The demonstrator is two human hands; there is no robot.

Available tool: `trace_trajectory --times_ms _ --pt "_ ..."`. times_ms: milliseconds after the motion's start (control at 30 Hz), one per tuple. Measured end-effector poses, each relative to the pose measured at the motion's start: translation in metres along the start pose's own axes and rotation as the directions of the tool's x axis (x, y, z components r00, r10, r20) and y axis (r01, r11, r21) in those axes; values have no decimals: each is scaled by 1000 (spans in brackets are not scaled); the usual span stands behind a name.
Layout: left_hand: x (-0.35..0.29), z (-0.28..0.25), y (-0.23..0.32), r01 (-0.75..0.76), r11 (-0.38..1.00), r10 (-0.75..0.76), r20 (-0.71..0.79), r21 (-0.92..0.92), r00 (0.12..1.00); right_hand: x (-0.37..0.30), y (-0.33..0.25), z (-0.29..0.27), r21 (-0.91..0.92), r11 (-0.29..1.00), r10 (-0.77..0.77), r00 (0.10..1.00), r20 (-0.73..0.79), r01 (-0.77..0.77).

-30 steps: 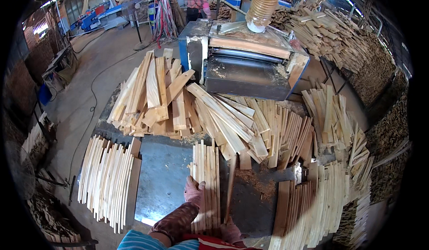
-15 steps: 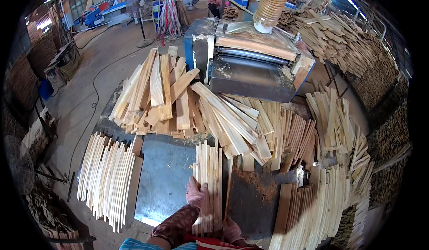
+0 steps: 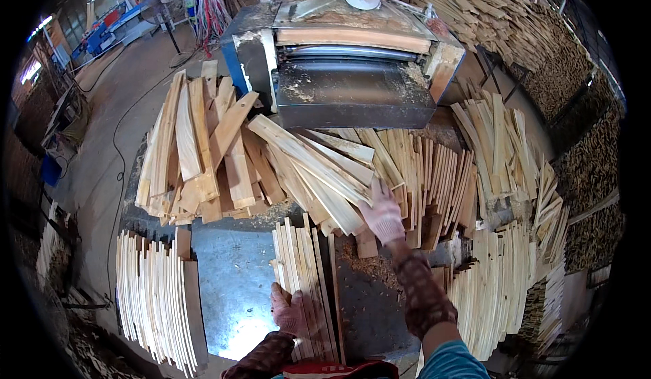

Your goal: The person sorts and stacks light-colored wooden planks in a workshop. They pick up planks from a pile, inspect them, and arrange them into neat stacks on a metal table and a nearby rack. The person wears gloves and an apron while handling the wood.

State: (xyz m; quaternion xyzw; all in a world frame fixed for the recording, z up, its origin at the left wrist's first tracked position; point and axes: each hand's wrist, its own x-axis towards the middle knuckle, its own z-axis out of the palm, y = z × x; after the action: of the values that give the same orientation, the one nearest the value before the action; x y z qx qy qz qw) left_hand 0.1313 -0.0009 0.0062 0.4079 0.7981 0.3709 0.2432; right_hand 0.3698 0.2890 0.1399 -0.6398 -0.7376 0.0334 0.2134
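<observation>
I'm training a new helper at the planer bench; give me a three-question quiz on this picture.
1. True or false: the left hand rests on the small stack of slats lying on the metal table.
2. The right hand reaches toward: A) the blue machine at the far left, B) the loose boards heaped before the planer, C) the floor.
3. Fill in: on the table beside the small stack, below the right forearm, lies a patch of ____.

Key: 1 true; 2 B; 3 sawdust.
</observation>
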Motion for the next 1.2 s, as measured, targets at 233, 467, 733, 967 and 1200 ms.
trace_trajectory --times_ms 233,467,733,967,1200 --pt "3 1 1 -35 998 33 44 50 998 12 7 52 -302 952 153 934 324 -52" --pt "11 -22 50 103 994 -95 160 -45 983 -82 10 11 199 899 144 691 709 -391" --pt "30 -27 59 -154 979 133 157 132 979 -185 -9 -62 528 375 134 608 782 -762" --pt "14 -22 115 187 806 101 443 -561 891 -231 -33 -82 777 331 122 840 528 -536" --pt "4 -43 168 360 654 143 577 -665 804 -243 -96 -118 456 884 -268 911 314 103"
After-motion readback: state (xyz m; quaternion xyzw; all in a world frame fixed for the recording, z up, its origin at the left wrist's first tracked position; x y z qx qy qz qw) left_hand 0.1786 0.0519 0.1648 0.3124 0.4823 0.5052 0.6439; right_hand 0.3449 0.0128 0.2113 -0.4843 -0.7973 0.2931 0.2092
